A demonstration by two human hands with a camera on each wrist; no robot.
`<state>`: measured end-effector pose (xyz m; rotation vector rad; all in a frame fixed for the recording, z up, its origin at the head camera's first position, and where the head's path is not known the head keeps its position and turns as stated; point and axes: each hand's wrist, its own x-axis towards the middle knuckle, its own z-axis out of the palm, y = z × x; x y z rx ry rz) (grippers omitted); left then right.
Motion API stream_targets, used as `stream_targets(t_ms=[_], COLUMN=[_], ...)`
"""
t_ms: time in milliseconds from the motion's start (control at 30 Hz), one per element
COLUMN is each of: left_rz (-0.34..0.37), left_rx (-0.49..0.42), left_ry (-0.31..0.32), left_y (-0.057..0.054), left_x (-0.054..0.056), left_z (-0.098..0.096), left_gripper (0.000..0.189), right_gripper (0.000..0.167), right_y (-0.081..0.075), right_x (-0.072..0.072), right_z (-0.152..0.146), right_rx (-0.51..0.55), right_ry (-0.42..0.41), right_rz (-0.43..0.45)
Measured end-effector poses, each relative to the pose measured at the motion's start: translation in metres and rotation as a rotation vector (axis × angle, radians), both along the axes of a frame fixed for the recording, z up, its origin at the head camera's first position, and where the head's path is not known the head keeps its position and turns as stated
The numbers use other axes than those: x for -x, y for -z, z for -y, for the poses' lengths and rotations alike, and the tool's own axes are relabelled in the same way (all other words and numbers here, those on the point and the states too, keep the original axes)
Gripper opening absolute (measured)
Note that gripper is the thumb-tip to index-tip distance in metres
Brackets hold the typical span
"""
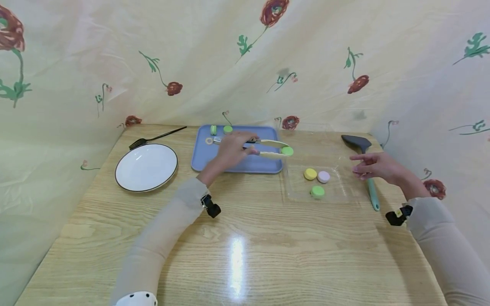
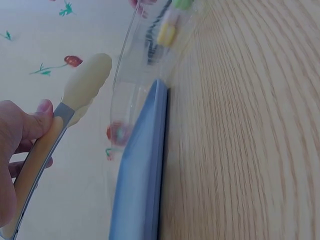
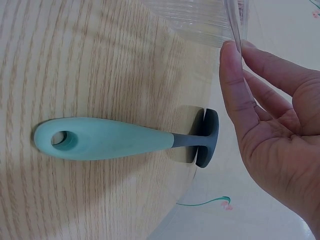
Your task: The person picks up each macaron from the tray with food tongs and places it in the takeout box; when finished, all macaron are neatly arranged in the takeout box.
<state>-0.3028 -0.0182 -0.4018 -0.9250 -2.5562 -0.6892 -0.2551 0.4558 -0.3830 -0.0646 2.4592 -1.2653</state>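
My left hand (image 1: 231, 149) grips a pair of tongs (image 1: 272, 143) over the blue tray (image 1: 264, 133). Between the tongs' cream tips is a green macaron (image 1: 287, 151), near the tray's right edge. Two other green macarons (image 1: 228, 129) sit at the tray's back left. To the right lies an opened clear plastic box (image 1: 346, 193). Inside it are a yellow macaron (image 1: 310, 174), a lilac macaron (image 1: 323, 177) and a green macaron (image 1: 317, 191). My right hand (image 3: 275, 110) pinches the box's clear edge (image 3: 233, 20) between thumb and fingers.
A turner with a teal handle (image 3: 105, 139) and dark head lies under and beside my right hand. At the left stand a white dark-rimmed plate (image 1: 146, 168) and a black fork (image 1: 157, 137) behind it. A flowered cloth (image 1: 214, 63) hangs along the table's back and sides.
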Motion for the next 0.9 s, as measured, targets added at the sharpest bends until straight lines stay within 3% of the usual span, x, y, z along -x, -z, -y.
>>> stream_targets(t_ms=[333, 600, 900], left_rz=[-0.016, -0.001, 0.046], left_rx=[0.091, 0.150, 0.174], left_ry=[0.060, 0.127, 0.170], left_y=[-0.006, -0.010, -0.012], left_x=[-0.006, -0.015, -0.021], left_z=[-0.033, -0.048, -0.056], left_gripper=[0.052, 0.055, 0.050], right_gripper=[0.042, 0.054, 0.041], right_y=[0.000, 0.000, 0.001], right_x=[0.001, 0.001, 0.001], right_z=[0.000, 0.001, 0.000], right_rx=[-0.031, -0.038, -0.028], right_ry=[-0.007, -0.004, 0.005], right_rz=[0.004, 0.002, -0.004])
